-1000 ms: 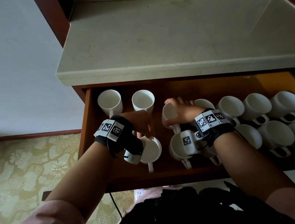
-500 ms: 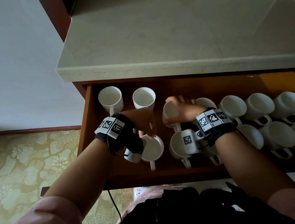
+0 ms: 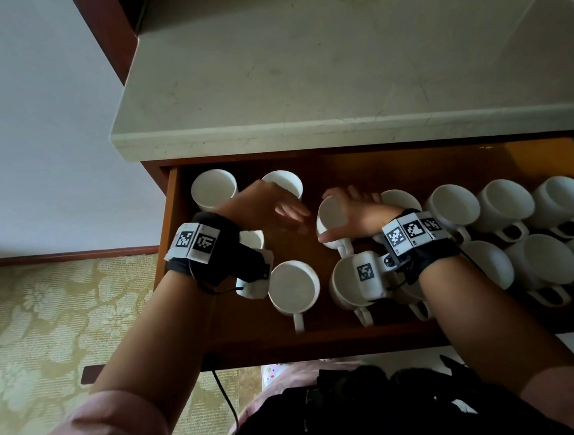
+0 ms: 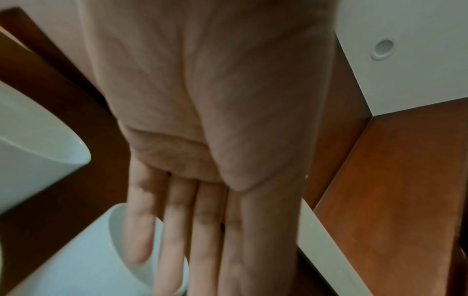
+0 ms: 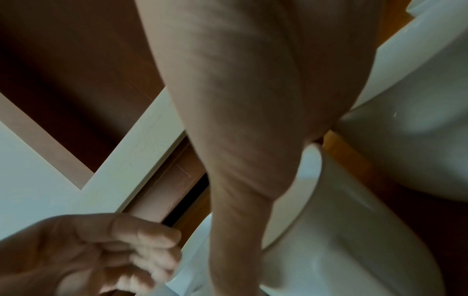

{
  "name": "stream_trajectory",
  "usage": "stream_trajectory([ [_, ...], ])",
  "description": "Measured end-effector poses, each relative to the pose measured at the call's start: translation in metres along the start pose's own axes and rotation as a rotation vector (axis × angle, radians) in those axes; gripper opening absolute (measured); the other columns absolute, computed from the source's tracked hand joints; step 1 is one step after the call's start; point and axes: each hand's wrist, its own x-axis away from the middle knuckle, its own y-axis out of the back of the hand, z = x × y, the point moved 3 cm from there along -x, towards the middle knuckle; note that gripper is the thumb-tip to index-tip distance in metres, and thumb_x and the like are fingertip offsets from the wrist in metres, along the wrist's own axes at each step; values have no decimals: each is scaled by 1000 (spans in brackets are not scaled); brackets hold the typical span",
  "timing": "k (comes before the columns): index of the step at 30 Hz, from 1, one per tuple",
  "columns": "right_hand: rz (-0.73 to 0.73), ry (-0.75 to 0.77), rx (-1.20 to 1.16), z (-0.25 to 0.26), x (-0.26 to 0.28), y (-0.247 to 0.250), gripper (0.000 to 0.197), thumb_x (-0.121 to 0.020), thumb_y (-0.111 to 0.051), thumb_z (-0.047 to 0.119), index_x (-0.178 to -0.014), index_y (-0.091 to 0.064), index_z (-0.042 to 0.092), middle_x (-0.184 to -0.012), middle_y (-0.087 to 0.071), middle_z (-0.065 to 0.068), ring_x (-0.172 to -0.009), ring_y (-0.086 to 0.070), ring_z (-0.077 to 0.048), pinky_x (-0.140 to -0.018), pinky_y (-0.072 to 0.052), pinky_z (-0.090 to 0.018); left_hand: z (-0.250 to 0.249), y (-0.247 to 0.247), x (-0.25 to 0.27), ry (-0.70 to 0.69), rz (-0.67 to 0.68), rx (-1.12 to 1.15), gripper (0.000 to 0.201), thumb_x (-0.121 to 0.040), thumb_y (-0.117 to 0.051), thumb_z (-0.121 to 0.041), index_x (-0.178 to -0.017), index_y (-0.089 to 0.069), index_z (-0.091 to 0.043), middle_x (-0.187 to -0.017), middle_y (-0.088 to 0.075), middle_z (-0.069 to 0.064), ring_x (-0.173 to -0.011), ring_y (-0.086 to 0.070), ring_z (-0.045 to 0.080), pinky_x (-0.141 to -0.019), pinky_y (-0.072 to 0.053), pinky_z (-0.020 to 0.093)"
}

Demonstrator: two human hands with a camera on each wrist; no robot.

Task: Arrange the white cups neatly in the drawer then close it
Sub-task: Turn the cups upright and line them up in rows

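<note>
Left wrist view alone shows left hand (image 4: pixel 215 140) fingers straight.

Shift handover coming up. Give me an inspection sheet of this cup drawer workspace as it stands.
Surface: wooden drawer pulled open under a pale stone countertop.
Job's things: white cups crowded in two rows at right, tilted; upright ones at left, including back-left cup and front cup.
Clutter: nothing seen.
Grippers: left hand open, fingers straight, holding nothing; right hand grips a tilted cup mid-drawer.
Cables: dark cable hanging below the drawer front.
Surroundings: floral carpet, white wall, wooden baseboard.
</note>
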Motion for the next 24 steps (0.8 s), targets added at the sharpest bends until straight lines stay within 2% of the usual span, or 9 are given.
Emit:
stream_trajectory([
  [3,13,2,-6,-1,-2,-1,92,-69,-65,67,-143,-20,35,-144,-26,-5,-134,-25,-30,-106,-21,-41,7,11,0,-42,-252,-139,38,-75,-79,-30,-110,-70,-18,-114,-67,-1,-106,-59,10,-89,-39,18],
  [5,17,8,-6,-1,-1,-1,91,-70,-65,67,-143,-20,35,-143,-26,-5,-134,-25,-30,-105,-22,-41,14,12,-1,-52,-290,-180,43,-74,-80,-29,-113,-69,-14,-119,-63,6,-114,-54,21,-95,-37,27],
  [7,11,16,-7,-1,0,0,91,-70,-65,67,-143,-20,35,-142,-27,-6,-133,-26,-31,-104,-22,-40,22,10,-3,-15,-263,-199,49,-75,-78,-31,-120,-65,-15,-129,-55,8,-123,-46,25,-104,-35,37],
  [10,9,27,-21,-3,0,0,90,-70,-65,68,-142,-21,37,-141,-28,-5,-132,-27,-31,-104,-23,-40,32,4,-6,88,-197,-195,53,-80,-73,-34,-129,-57,-23,-145,-38,5,-135,-30,28,-111,-29,42],
  [14,-2,31,-25,-4,-1,-1,90,-69,-65,69,-141,-22,37,-140,-30,-4,-132,-29,-30,-104,-23,-40,35,0,-10,103,-174,-222,54,-81,-72,-33,-132,-55,-27,-152,-26,4,-138,-21,31,-113,-26,45],
  [17,-6,29,-26,-5,-3,-3,89,-68,-65,70,-140,-23,38,-139,-31,-3,-131,-30,-28,-103,-23,-40,41,-1,-15,109,-172,-338,47,-82,-71,-34,-127,-60,-29,-157,-19,0,-142,-10,33,-115,-17,47],
  [20,-7,27,-32,-5,-3,-3,90,-67,-65,70,-139,-22,39,-139,-31,-3,-131,-29,-28,-102,-22,-40,46,-3,-21,34,-163,-371,39,-82,-71,-32,-119,-66,-25,-156,-25,3,-146,-7,31,-119,-8,48],
  [22,-9,29,-30,-5,-3,-3,89,-68,-65,69,-140,-23,38,-139,-31,-3,-131,-29,-29,-103,-22,-40,46,-3,-23,41,-153,-373,34,-84,-69,-32,-117,-68,-23,-154,-31,0,-147,-5,31,-117,-9,53],
  [24,-12,30,-26,-5,-3,-3,89,-68,-65,69,-140,-23,38,-138,-31,-3,-132,-29,-28,-103,-22,-40,41,-4,-23,75,-135,-363,33,-86,-66,-29,-118,-67,-21,-151,-36,-5,-147,-4,28,-117,-7,51],
])
